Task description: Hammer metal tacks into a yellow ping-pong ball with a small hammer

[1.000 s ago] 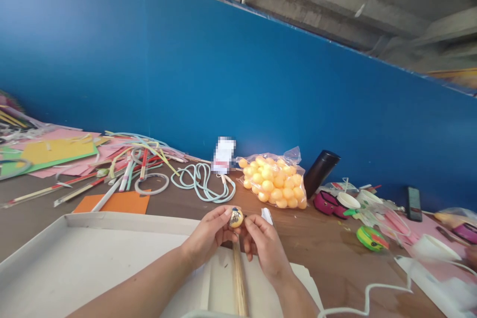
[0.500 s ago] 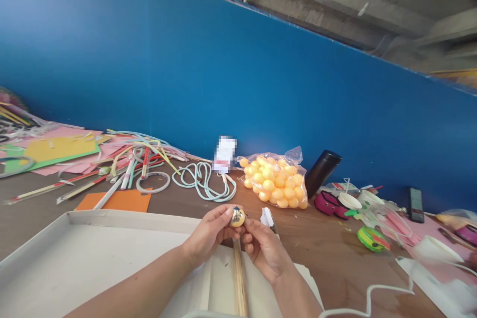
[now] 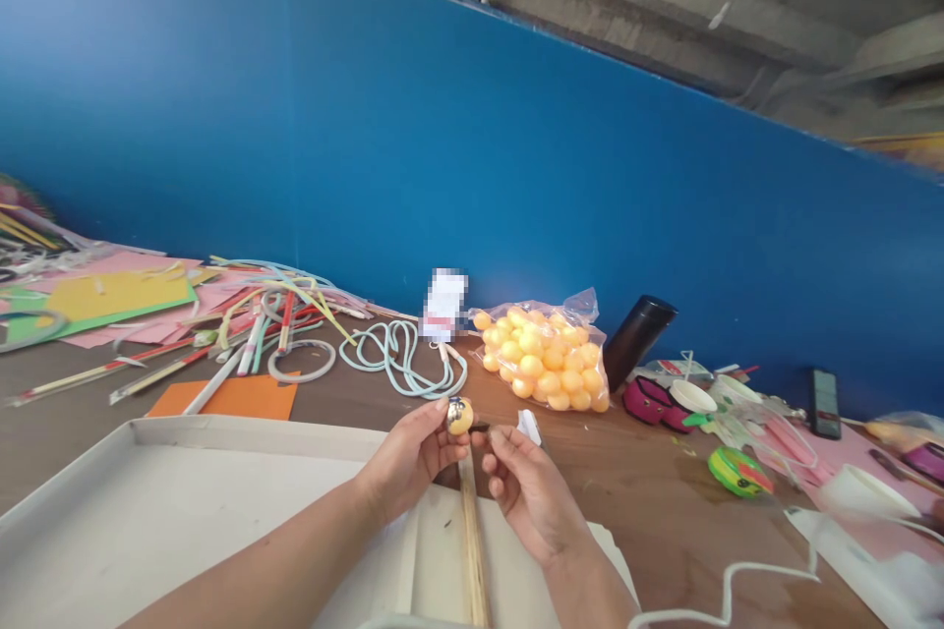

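Note:
A small yellow-orange ball (image 3: 460, 419), much like a ping-pong ball, has a shiny silver and dark patch on its upper side. My left hand (image 3: 408, 457) pinches it between thumb and fingers. A short, thin dark strip (image 3: 479, 428) sticks out from the closed fingertips of my right hand (image 3: 529, 484) towards the ball; whether it is joined to the ball I cannot tell. Directly below my hands, a bundle of thin wooden sticks (image 3: 473, 550) runs lengthwise over white board.
Left lies a shallow white tray (image 3: 258, 432), with coloured paper and strips (image 3: 272, 300) behind. A bag of orange balls (image 3: 542, 359), a black bottle (image 3: 640, 339) and a light-blue cord (image 3: 402, 359) sit along the blue wall. Right are cups, a tape measure (image 3: 737, 472) and a phone (image 3: 824, 403).
The ball has shifted slightly left and up with my left hand. My right fingers have drawn away from the ball, and the dark strip now shows between them.

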Demonstrator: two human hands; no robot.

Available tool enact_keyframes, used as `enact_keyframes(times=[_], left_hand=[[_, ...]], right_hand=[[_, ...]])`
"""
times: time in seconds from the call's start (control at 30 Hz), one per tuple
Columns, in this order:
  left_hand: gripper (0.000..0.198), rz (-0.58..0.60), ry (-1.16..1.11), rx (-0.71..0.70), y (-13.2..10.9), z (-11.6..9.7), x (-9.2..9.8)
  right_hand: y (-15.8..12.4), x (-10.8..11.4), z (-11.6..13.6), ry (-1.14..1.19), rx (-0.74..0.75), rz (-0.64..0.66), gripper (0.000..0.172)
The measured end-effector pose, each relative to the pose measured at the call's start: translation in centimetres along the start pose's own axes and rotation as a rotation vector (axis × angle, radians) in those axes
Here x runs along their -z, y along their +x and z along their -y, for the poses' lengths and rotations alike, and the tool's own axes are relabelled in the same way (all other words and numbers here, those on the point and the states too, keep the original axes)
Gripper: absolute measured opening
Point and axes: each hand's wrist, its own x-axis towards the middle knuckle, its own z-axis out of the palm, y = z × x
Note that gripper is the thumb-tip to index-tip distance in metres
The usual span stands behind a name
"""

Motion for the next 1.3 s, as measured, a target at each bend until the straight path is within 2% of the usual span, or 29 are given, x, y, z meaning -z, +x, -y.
enact_keyframes(times=[0.3,0.57,0.87,1.13,1.3], left_hand=[[0.024,0.022,0.034,0.017,-0.1,0.2,-0.1],[0.027,0.079,0.088,-0.001,-0.1,0.3,-0.1],[0.029,0.093,0.13,0.004,-0.4,0.2,-0.3],[0.031,0.101,0.148,0.008,-0.3,0.2,-0.2],[0.034,0.111,0.169,0.008,-0.5,0.2,-0.1]], right_hand=[[-0.6,-0.4,0.5,-0.007,0.101,-0.049,0.008],[-0.8,-0.6,0.5,-0.025,0.143,-0.014,0.008],[-0.7,-1.1,0.3,-0.061,0.191,0.0,0.016],[-0.8,-0.8,0.6,-0.072,0.177,-0.009,0.005],[-0.9,-0.6,0.8,-0.067,0.181,0.004,0.007]])
